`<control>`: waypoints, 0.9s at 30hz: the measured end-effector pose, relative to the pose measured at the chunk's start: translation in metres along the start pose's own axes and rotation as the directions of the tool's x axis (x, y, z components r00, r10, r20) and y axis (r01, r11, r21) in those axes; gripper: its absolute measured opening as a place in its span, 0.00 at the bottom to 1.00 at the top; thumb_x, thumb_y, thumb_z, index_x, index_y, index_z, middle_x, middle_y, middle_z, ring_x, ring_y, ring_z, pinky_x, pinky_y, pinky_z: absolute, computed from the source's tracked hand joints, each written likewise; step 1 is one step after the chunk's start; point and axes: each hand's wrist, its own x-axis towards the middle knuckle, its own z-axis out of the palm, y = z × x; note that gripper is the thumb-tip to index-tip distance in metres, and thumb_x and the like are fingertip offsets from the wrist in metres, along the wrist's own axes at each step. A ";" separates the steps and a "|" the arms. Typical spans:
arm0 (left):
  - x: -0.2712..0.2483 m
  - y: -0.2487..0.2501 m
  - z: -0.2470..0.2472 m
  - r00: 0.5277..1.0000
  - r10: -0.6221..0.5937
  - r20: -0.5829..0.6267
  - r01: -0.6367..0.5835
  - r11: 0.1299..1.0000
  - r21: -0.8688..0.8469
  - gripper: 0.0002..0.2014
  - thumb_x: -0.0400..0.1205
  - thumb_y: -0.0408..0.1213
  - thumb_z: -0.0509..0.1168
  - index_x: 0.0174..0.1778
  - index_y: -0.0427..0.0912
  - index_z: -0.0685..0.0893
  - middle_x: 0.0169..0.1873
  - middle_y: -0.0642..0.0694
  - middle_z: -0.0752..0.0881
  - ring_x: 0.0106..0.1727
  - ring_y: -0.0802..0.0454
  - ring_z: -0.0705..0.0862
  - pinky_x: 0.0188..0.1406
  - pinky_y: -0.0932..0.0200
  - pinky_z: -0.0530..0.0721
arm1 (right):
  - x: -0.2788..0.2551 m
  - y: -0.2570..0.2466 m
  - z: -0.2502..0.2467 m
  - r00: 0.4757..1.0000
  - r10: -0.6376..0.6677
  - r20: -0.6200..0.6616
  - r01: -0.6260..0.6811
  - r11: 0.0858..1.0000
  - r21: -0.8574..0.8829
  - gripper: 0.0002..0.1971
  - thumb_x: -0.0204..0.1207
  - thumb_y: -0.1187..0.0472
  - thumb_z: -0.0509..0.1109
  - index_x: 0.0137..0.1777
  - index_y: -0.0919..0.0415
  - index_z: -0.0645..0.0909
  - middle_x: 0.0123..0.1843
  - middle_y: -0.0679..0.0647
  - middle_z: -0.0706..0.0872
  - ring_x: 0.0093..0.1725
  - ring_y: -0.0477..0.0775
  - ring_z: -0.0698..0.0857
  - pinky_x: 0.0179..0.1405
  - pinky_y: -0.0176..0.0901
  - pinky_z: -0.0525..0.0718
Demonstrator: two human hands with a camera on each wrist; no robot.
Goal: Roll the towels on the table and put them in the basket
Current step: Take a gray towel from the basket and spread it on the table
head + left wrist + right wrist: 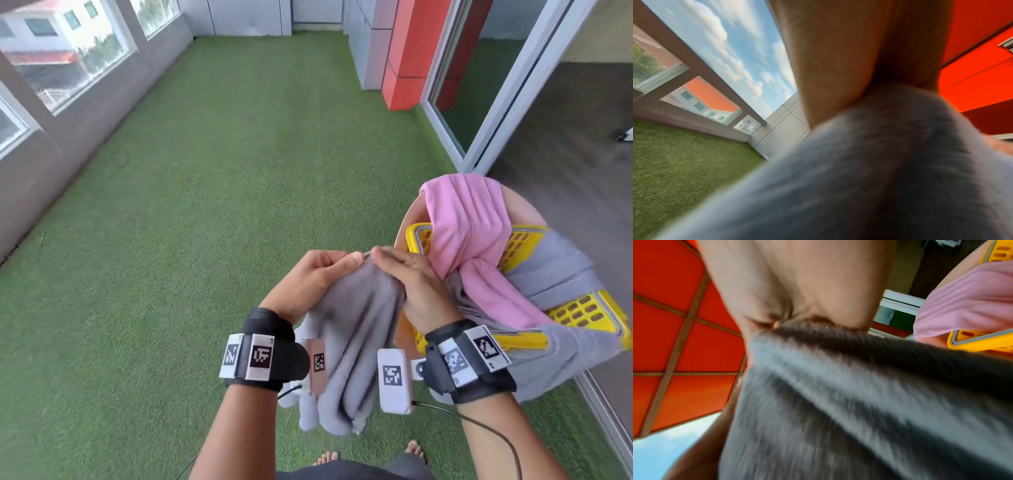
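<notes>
A grey towel (352,339) hangs in loose folds in the air in front of me. My left hand (318,274) and my right hand (407,274) both pinch its top edge, close together. The grey towel (869,178) fills the left wrist view, and the same grey towel (838,402) fills the right wrist view below the gripping fingers (797,288). To the right, a yellow basket (582,311) stands on a round table (524,209). A pink towel (469,233) and another grey towel (561,274) lie draped over the basket, unrolled.
Green artificial turf (212,205) covers the floor ahead and to the left. A grey wall with windows (68,113) runs along the left. A red column (411,54) and a sliding glass door (479,96) stand at the back right. My bare feet (327,457) show below.
</notes>
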 end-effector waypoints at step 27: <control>0.036 0.070 -0.007 0.989 0.142 0.028 -0.145 0.948 0.282 0.24 0.82 0.48 0.66 0.34 0.26 0.76 0.31 0.40 0.73 0.33 0.45 0.67 0.30 0.43 0.65 | 0.027 -0.038 -0.004 0.981 -0.033 0.190 0.079 0.967 -0.241 0.28 0.73 0.44 0.74 0.53 0.74 0.80 0.50 0.62 0.83 0.53 0.55 0.79 0.57 0.56 0.73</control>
